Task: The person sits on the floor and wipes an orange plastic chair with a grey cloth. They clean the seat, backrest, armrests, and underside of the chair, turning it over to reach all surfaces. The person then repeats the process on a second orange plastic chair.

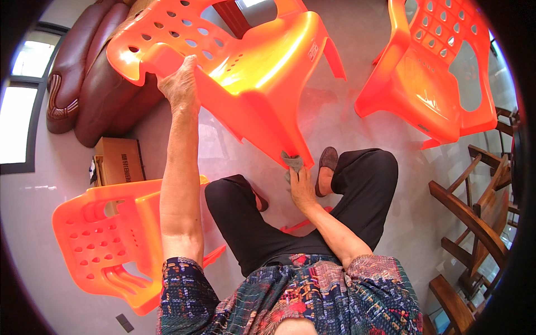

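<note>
An orange plastic armchair [279, 53] is tilted in front of me, its backrest with drop-shaped holes toward the upper left. My left hand [181, 86], arm stretched out, is closed round its armrest. Lower down, my right hand [302, 190] presses a grey cloth [292, 162] against the end of a chair leg between my knees. The fingers of that hand are bent over the cloth, which partly hides the leg's tip.
A second orange chair [144, 215] lies at my left, and a third [430, 92] stands at the far right. Dark wooden chairs [469, 215] crowd the right edge. Beyond my left arm are a brown leather sofa [103, 95] and a cardboard box [120, 162].
</note>
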A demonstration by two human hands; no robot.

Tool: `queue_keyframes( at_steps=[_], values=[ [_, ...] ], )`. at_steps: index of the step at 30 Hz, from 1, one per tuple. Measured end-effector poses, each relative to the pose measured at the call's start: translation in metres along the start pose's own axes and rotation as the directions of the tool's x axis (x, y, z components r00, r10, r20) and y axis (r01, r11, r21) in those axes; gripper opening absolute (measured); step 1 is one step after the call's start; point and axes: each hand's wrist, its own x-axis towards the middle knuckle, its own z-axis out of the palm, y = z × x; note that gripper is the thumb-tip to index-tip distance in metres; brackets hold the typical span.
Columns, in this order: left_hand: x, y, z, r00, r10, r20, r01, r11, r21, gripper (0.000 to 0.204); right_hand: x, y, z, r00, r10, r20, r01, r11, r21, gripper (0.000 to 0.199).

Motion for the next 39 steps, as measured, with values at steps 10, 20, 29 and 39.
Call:
queue_keyframes(
  at_steps=[10, 20, 29, 39],
  values=[
    [-0.018, -0.016, -0.030, 1.000, -0.011, -0.001, 0.011, 1.000, -0.017, 0.040, 0.072, -0.013, -0.116, 0.851, 0.515, -0.103, -0.411, 0.775, 0.480, 0.038],
    [-0.052, -0.041, -0.070, 0.996, -0.091, -0.001, 0.091, 0.993, 0.071, 0.032, 0.076, -0.029, -0.058, 0.918, 0.374, -0.134, -0.261, 0.821, 0.508, 0.049],
    [-0.088, -0.063, -0.108, 0.995, -0.067, 0.075, 0.063, 0.997, 0.050, 0.039, 0.138, -0.021, -0.079, 0.910, -0.093, -0.405, 0.125, 0.991, 0.053, 0.048],
    [-0.101, -0.094, -0.142, 0.968, -0.080, 0.237, 0.049, 0.990, 0.136, 0.049, 0.201, 0.101, -0.053, 0.887, 0.346, -0.307, -0.277, 0.929, 0.246, 0.037]
  ],
)
